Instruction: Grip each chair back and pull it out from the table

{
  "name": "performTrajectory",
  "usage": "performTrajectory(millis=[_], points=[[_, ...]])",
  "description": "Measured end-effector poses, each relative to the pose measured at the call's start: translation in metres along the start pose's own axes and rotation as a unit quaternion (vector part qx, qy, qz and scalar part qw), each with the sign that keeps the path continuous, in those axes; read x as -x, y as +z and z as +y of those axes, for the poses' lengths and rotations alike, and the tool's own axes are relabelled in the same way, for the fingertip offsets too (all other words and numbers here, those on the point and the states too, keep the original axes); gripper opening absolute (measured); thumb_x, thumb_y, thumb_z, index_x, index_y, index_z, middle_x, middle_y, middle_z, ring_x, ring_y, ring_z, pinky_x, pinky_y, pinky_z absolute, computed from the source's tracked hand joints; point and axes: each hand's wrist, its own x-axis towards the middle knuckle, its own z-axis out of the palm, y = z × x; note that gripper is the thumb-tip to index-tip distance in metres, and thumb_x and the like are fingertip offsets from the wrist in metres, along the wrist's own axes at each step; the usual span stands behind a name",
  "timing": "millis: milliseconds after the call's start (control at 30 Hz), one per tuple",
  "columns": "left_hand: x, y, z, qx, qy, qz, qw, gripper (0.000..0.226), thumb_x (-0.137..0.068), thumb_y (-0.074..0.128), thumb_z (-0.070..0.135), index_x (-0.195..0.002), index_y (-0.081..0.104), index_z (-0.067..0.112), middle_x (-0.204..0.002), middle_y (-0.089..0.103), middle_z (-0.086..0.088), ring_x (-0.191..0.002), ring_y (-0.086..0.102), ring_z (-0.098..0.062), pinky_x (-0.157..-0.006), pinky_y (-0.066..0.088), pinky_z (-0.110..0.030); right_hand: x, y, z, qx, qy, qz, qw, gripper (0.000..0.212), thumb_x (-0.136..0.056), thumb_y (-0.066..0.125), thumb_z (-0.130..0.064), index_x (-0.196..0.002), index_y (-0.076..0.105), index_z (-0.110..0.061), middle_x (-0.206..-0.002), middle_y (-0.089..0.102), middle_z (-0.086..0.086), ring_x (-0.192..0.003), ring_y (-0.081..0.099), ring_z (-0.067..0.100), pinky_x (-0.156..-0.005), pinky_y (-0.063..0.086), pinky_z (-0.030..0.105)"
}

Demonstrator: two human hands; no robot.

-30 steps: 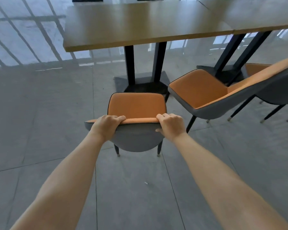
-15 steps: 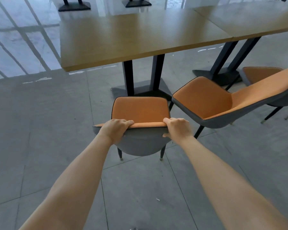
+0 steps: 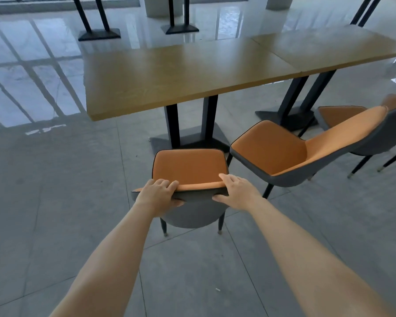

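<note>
An orange-seated chair (image 3: 189,167) with a grey shell back stands on the floor in front of me, facing the wooden table (image 3: 181,76). My left hand (image 3: 157,194) grips the top edge of its backrest on the left, fingers over the rim and thumb on the grey back. My right hand (image 3: 237,193) holds the same edge on the right, fingers laid over the rim and thumb against the back. The chair's front edge sits just before the table's black pedestal base (image 3: 190,139).
A second orange chair (image 3: 284,152) stands close to the right, angled toward the table, with a third chair (image 3: 343,114) behind it. A second table (image 3: 329,45) adjoins the first on the right. More black table bases (image 3: 98,34) stand far back on the glossy floor.
The chair has slid forward toward the table with both hands on its backrest. My view has lifted, showing more of the tabletop and the room beyond. My right fingers have loosened somewhat.
</note>
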Motion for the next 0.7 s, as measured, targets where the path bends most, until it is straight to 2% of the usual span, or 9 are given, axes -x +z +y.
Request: performTrajectory(millis=[67,167,300,433,533,600,633,700], points=[[0.006,-0.011,0.000,0.001,-0.012,-0.004,1.000,0.057,-0.098,0.026,0.048,-0.144,0.018,0.016,-0.153,0.025,-0.008,-0.141,0.020,-0.024,-0.115,0.017,-0.042,0.008,-0.012,0.000,-0.031,0.008,-0.002,0.999,0.071,-0.095,0.034,-0.053,-0.149,0.002,-0.019,-0.158,0.010,0.007,-0.145,0.011,0.025,-0.117,0.014,0.041],[0.014,-0.039,0.001,-0.018,-0.031,0.030,0.999,0.062,-0.099,0.018,0.047,-0.148,0.001,0.013,-0.158,0.000,-0.008,-0.146,-0.002,-0.023,-0.118,0.003,-0.044,0.018,-0.038,0.003,-0.027,0.017,0.026,0.999,0.070,-0.097,0.025,-0.051,-0.148,-0.009,-0.018,-0.158,-0.006,0.008,-0.146,-0.002,0.023,-0.118,0.005,0.038],[0.023,-0.090,-0.004,-0.009,-0.060,0.103,0.993,0.064,-0.099,0.018,0.047,-0.147,-0.005,0.011,-0.158,-0.007,-0.007,-0.145,-0.008,-0.021,-0.118,-0.003,-0.041,0.030,-0.086,0.001,0.007,0.013,0.081,0.997,0.070,-0.097,0.018,-0.052,-0.145,-0.018,-0.016,-0.156,-0.017,0.009,-0.144,-0.013,0.022,-0.118,-0.003,0.037],[0.033,-0.135,-0.010,-0.006,-0.087,0.162,0.983,0.066,-0.098,0.019,0.049,-0.147,-0.008,0.013,-0.157,-0.011,-0.005,-0.144,-0.012,-0.019,-0.116,-0.008,-0.040,0.042,-0.130,-0.007,0.034,-0.008,0.136,0.990,0.072,-0.096,0.018,-0.053,-0.143,-0.023,-0.015,-0.155,-0.022,0.008,-0.144,-0.016,0.021,-0.118,-0.005,0.037],[0.041,-0.155,-0.013,-0.019,-0.099,0.209,0.973,0.068,-0.096,0.016,0.053,-0.146,-0.012,0.015,-0.157,-0.014,-0.005,-0.144,-0.014,-0.020,-0.115,-0.011,-0.042,0.050,-0.150,-0.013,0.044,-0.020,0.168,0.985,0.073,-0.096,0.018,-0.054,-0.132,-0.034,-0.018,-0.153,-0.027,0.007,-0.142,-0.020,0.021,-0.118,-0.008,0.037],[0.045,-0.159,-0.015,-0.023,-0.103,0.234,0.966,0.078,-0.085,0.000,0.068,-0.141,-0.019,0.018,-0.155,-0.018,-0.005,-0.141,-0.018,-0.021,-0.112,-0.014,-0.043,0.052,-0.156,-0.018,0.048,-0.029,0.171,0.984,0.073,-0.095,0.019,-0.055,-0.125,-0.037,-0.019,-0.151,-0.031,0.006,-0.141,-0.023,0.021,-0.117,-0.010,0.037],[0.047,-0.159,-0.016,-0.022,-0.103,0.236,0.966,0.088,-0.070,-0.017,0.076,-0.136,-0.025,0.019,-0.152,-0.022,-0.004,-0.138,-0.022,-0.021,-0.108,-0.016,-0.043,0.052,-0.157,-0.020,0.048,-0.036,0.165,0.984,0.075,-0.095,0.020,-0.056,-0.124,-0.039,-0.019,-0.150,-0.033,0.006,-0.141,-0.024,0.021,-0.117,-0.010,0.037],[0.050,-0.154,-0.017,-0.022,-0.112,0.214,0.970,0.105,-0.040,-0.042,0.077,-0.128,-0.033,0.021,-0.143,-0.032,-0.002,-0.130,-0.028,-0.019,-0.104,-0.019,-0.045,0.051,-0.151,-0.023,0.051,-0.053,0.145,0.987,0.080,-0.094,0.022,-0.059,-0.124,-0.040,-0.018,-0.147,-0.037,0.005,-0.139,-0.027,0.021,-0.117,-0.011,0.038]])
